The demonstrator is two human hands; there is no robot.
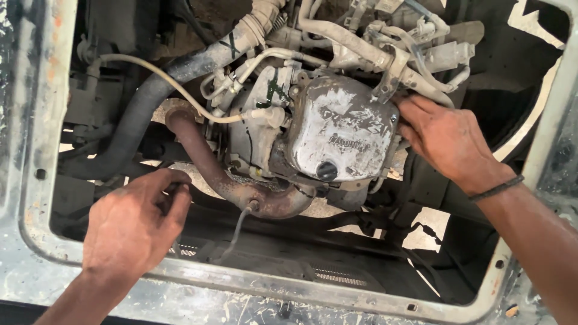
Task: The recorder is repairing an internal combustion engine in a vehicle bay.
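Note:
A dusty small engine (pixel 301 120) sits inside a vehicle's open bay, with a scuffed silver valve cover (pixel 343 135) facing me and a black round cap (pixel 327 171) low on it. My right hand (pixel 448 141) reaches in from the right, fingers spread against the cover's right edge and the hoses there. My left hand (pixel 135 225) is at the lower left, fingers curled around something dark that I cannot make out, just left of the rusty curved exhaust pipe (pixel 241 186).
A thick black hose (pixel 150 102) runs diagonally at upper left, crossed by a thin pale tube (pixel 174 84). Dusty wiring and connectors (pixel 415 48) crowd the top. The worn metal frame (pixel 289 289) rims the opening on all sides.

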